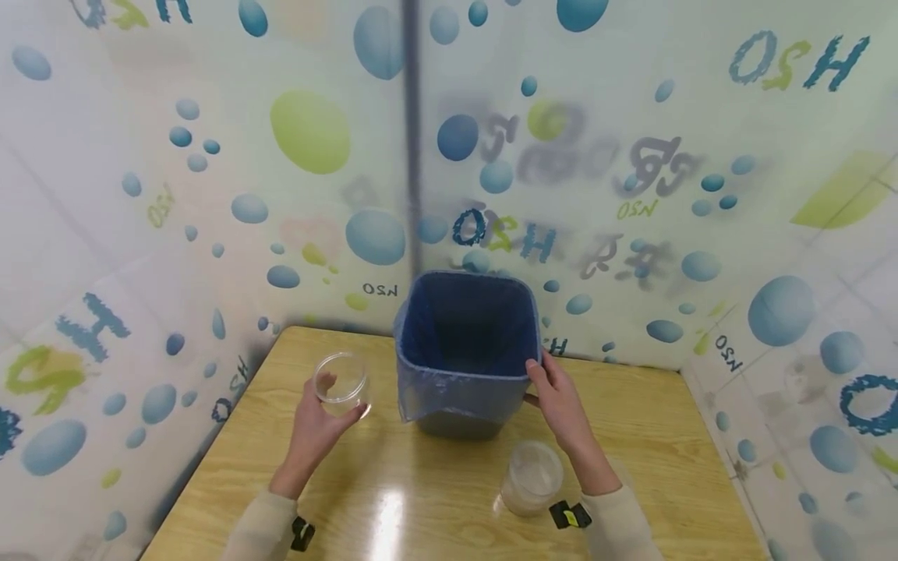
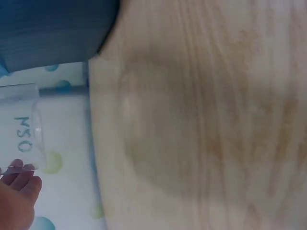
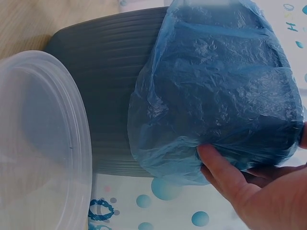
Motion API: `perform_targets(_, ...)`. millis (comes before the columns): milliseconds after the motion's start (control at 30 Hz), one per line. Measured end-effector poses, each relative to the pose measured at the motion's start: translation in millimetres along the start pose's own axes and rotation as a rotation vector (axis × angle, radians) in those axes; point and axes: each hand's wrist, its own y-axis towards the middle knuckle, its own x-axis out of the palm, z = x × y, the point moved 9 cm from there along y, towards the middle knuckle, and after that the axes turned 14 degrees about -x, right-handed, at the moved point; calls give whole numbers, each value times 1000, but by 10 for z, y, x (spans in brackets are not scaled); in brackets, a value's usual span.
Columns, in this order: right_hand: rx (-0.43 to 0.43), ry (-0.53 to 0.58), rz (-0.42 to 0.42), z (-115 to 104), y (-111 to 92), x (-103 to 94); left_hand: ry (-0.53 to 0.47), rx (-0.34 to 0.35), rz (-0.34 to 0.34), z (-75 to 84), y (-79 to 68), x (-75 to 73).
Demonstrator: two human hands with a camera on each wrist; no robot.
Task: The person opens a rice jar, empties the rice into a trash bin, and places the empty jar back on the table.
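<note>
Left wrist view: clear cup (image 2: pixel 19 124) and left hand (image 2: pixel 15 203) cut by left edge, tabletop (image 2: pixel 201 143) blurred. Right wrist view: plastic tub (image 3: pixel 43 139) cut at left. Inside bottom of bin (image 1: pixel 459 425) too dark to tell.

Tub (image 1: pixel 533 477) sits before bin (image 1: pixel 459 425), wall (image 1: pixel 596 78) seemingly close behind

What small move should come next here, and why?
Probably the left hand should carry the clear container rightward over the bin: it already grips the container beside the bin, the mouth stands open with a blue liner folded over its rim, and the right hand holds the bin's side.
</note>
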Motion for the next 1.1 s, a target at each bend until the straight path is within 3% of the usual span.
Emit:
perform_targets(167, 10, -17, 2, 3, 0, 8, 54, -127, -55, -338, 15, 72)
perform_targets(333, 5, -18, 5, -5, -4, 7, 58, -183, -110, -520, 16, 146)
perform_targets(667, 6, -25, 6, 5, 6, 4, 87, -201, -127, -678, 60, 209)
perform_targets(1100, -7, -12, 21, 18, -5, -5, 124, -176, -145, -763, 67, 198)
